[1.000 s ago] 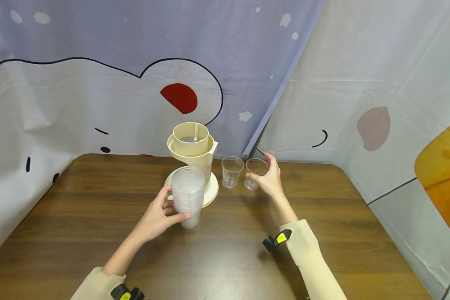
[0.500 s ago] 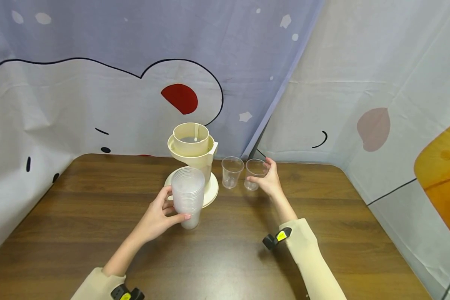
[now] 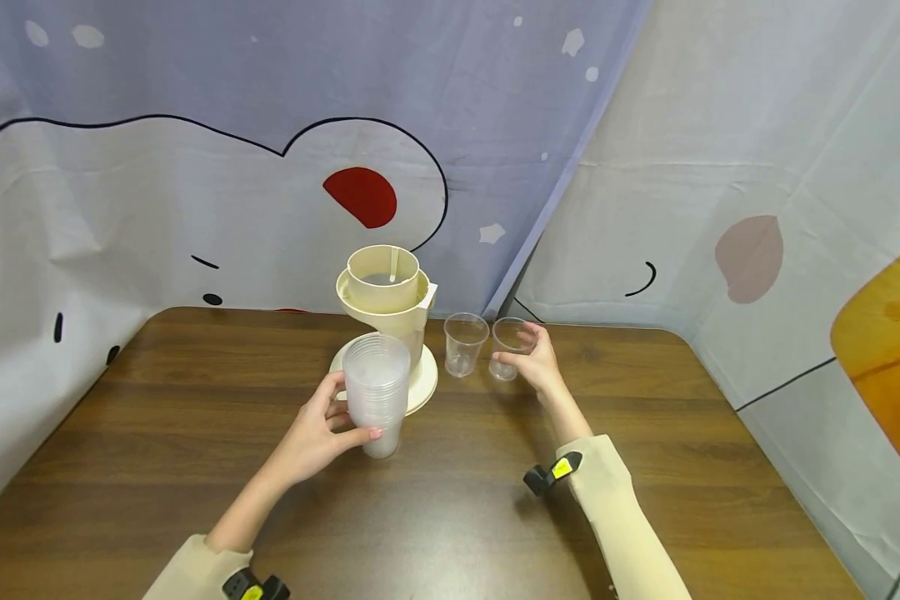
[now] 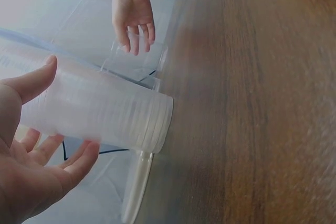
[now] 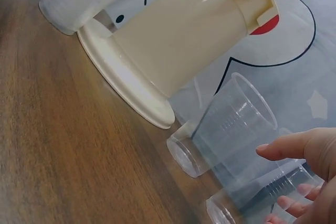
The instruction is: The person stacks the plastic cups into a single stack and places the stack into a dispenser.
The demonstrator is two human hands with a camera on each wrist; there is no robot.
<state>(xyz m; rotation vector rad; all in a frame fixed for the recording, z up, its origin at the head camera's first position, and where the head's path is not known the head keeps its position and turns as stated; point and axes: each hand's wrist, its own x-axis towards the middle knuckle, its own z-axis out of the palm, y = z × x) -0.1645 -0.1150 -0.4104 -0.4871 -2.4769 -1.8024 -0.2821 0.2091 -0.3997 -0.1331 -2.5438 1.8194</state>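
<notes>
My left hand (image 3: 311, 433) grips a tall stack of frosted plastic cups (image 3: 377, 383), thumb on the near side and fingers behind. The stack stands upright in front of a cream plastic dispenser (image 3: 390, 312). My right hand (image 3: 540, 364) is at the right-hand clear plastic cup (image 3: 504, 343), thumb at its near side and fingers curled round the far side. In the right wrist view, the thumb and fingers (image 5: 299, 208) lie around that cup's upper part. Another clear plastic cup (image 3: 463, 350) stands upright just to its left.
The dispenser has an open cylinder on top and a round cream base (image 3: 424, 383). A printed curtain (image 3: 270, 208) hangs right behind the table's back edge. The wooden tabletop (image 3: 435, 525) stretches in front of the hands, and each wrist wears a small black camera.
The fingers of my right hand have lowered and drawn in around the far side of the right-hand cup. My left hand and the cup stack have stayed put.
</notes>
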